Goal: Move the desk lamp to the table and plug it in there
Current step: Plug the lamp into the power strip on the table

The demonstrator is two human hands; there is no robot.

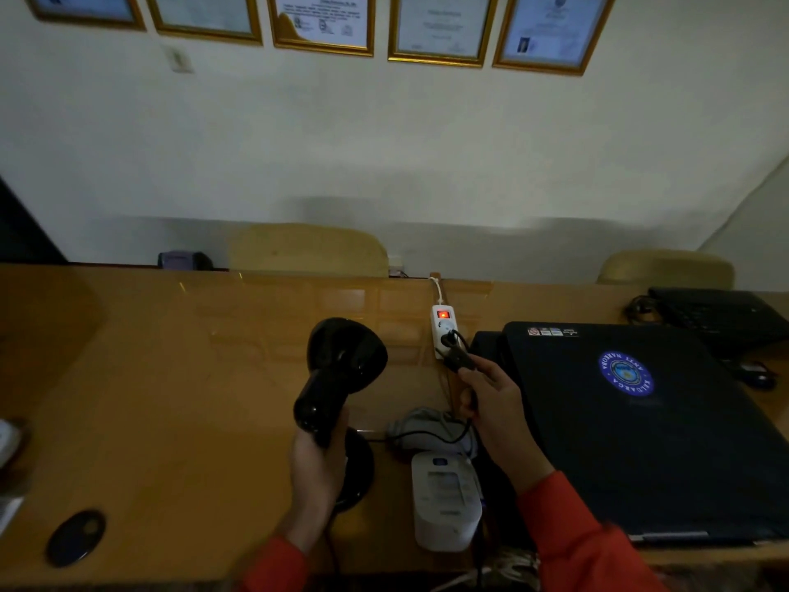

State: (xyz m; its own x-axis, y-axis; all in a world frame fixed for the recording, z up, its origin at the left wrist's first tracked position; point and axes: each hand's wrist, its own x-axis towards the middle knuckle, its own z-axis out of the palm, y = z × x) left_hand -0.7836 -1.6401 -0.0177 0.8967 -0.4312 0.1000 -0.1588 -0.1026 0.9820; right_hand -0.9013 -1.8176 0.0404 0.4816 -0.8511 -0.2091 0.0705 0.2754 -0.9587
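Note:
The black desk lamp is over the wooden table, its round shade pointing away from me. My left hand grips the lamp's neck just above its round black base. My right hand holds the lamp's black plug and cord right at the near end of a white power strip. The strip's red switch glows, and another black plug sits in one of its sockets. Whether the held plug is in a socket, I cannot tell.
A closed black laptop with a round blue sticker lies right of my hand. A white blood-pressure monitor and its grey cuff sit near the table's front edge. A dark oval object lies front left. Two chair backs stand behind the table.

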